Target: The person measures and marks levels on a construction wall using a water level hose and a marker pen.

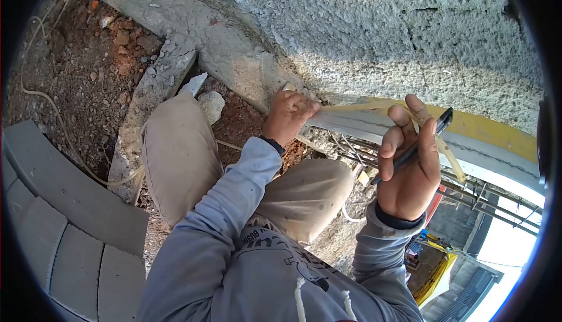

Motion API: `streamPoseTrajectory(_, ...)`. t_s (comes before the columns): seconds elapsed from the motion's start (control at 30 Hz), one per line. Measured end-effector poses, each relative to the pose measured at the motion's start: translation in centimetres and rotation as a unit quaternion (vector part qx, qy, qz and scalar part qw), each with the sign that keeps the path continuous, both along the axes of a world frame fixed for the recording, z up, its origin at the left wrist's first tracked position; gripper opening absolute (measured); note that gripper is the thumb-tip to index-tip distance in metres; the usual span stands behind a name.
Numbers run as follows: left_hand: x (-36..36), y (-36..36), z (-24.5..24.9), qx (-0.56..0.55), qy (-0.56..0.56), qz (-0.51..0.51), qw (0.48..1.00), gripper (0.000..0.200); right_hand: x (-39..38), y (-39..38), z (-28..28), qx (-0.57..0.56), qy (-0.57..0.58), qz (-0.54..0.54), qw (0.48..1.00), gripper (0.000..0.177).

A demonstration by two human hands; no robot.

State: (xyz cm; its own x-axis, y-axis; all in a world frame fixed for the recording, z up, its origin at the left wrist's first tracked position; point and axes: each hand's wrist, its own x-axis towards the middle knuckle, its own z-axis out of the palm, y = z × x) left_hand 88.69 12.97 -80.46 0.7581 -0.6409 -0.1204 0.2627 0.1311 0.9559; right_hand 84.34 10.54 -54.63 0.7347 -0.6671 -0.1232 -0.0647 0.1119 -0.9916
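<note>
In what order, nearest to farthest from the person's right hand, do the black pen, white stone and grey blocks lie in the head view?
1. The black pen, held in the right hand itself.
2. The white stone, to the left, past the knee.
3. The grey blocks, at the far left edge.

Rough block wall point(363, 23), reddish dirt point(88, 59)

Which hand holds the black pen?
The right hand: the pen sits in its grip. The left hand holds only the tube.
</note>
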Motion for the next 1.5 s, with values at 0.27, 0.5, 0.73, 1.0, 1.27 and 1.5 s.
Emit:
streamPoseTrajectory(0.27,-1.4,0.3,1.7,0.103,0.003,0.065,0.993,0.041,-1.6,1.3,1.7,-0.374,0.161,-0.103,0.908,0.025)
streamPoseTrajectory(0.5,-2.1,0.1,4.6,0.089,0.047,0.052,0.994,0.070,-2.5,1.1,3.5,-0.453,0.285,-0.121,0.836,0.025)
streamPoseTrajectory(0.73,-2.8,-0.9,4.9,0.089,0.098,0.060,0.989,0.086,-2.2,1.1,4.8,-0.437,0.304,-0.108,0.839,0.030)
streamPoseTrajectory(1.0,-2.8,-1.2,3.9,0.056,0.065,0.065,0.994,0.079,-2.8,0.3,5.7,-0.431,0.189,-0.098,0.877,0.029)
streamPoseTrajectory(1.27,-2.9,-1.7,4.0,0.077,0.040,0.099,0.991,0.074,0.5,2.7,3.8,-0.610,-0.007,-0.092,0.787,0.042)
streamPoseTrajectory(1.5,-2.7,-1.4,4.4,0.093,0.031,0.095,0.991,0.074,4.1,0.6,-4.2,-0.648,0.168,0.200,0.716,0.038)
